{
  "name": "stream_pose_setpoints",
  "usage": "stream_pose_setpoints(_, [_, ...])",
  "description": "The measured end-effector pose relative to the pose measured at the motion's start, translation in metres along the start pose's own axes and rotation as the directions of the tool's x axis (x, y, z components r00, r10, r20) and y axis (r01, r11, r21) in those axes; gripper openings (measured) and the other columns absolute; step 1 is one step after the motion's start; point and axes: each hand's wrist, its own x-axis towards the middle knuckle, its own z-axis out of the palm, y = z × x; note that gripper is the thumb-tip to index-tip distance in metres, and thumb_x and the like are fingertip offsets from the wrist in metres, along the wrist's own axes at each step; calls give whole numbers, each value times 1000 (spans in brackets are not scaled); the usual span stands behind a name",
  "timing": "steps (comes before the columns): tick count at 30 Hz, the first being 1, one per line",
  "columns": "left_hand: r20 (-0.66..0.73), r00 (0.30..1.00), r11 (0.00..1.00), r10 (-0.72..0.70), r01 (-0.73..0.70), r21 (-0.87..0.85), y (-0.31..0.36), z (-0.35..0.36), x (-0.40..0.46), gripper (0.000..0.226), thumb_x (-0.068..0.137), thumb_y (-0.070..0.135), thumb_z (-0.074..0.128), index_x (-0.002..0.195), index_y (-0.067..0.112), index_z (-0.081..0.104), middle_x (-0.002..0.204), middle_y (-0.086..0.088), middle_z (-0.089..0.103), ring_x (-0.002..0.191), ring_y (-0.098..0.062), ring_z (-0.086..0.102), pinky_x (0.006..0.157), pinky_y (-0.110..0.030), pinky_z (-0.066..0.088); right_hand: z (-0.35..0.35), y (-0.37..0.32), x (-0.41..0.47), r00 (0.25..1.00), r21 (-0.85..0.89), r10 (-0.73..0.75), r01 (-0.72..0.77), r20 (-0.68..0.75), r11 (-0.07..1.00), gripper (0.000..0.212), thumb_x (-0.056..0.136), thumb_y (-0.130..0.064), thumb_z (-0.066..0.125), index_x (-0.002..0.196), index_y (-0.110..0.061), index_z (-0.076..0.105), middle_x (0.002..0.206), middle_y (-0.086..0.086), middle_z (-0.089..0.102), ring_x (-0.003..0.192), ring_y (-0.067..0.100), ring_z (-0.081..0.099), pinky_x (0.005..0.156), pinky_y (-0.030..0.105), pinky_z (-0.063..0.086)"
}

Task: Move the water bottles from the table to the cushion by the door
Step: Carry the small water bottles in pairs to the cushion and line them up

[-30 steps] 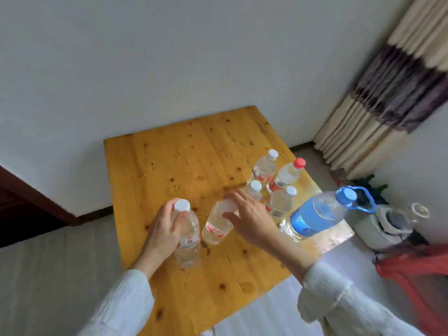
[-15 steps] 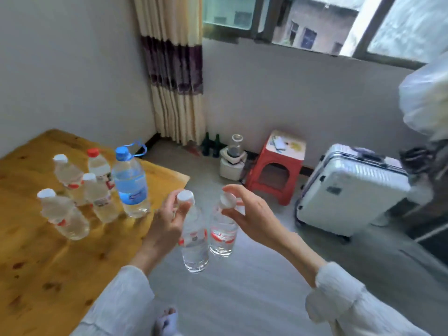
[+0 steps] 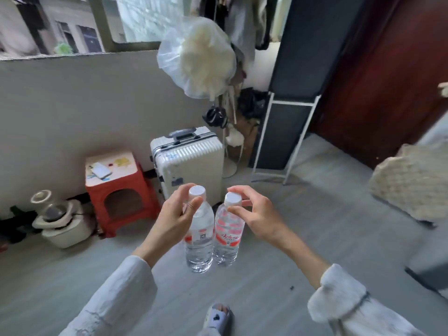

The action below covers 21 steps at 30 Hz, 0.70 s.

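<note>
Turned from table; door (image 3: 378, 76) and cushion (image 3: 412, 183) now ahead-right.
Left hand (image 3: 173, 220) and right hand (image 3: 259, 217) each pinch a bottle (image 3: 199, 236) neck; carry onward, set down upright.

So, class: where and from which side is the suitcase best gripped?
Grip the top handle of the suitcase, coming from above. It stands upright on the floor, with the handle lying across its top face, probably clear to reach.
</note>
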Motion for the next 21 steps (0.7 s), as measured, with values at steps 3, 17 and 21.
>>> stream_pose_setpoints(3, [151, 986, 996, 68, -58, -67, 9, 52, 71, 24, 89, 27, 49, 111, 17, 50, 76, 3, 54, 69, -14, 50, 63, -27, 39, -54, 29, 28, 985, -10, 84, -87, -154, 996, 33, 79, -15, 66, 110, -21, 57, 105, -3, 62, 94, 17, 60, 86, 30, 48])
stream_pose_setpoints(17, [606, 743, 948, 284, -125, -292, 97, 297, 304, 44, 79, 49, 45, 112, 20, 50, 105, -4, 61, 99, -21, 59, 86, -39, 49, -274, 153, 101, 690, 47, 278, -334, -668, 941, 36, 74, -16, 71, 108, -22, 61, 98, -6, 65, 90, 15, 60, 85, 20, 45])
stream_pose_setpoints(21, [654, 692, 941, 304, -113, -318, 115, 376, 352, 36, 84, 47, 47, 108, 21, 51, 100, -3, 62, 96, -22, 59, 84, -39, 49, -338, 204, 121, 646, 85, 308, -352, -698, 932, 37, 73, -17, 72, 108, -23, 62, 98, -4, 66, 89, 14, 60, 84, 21, 46])
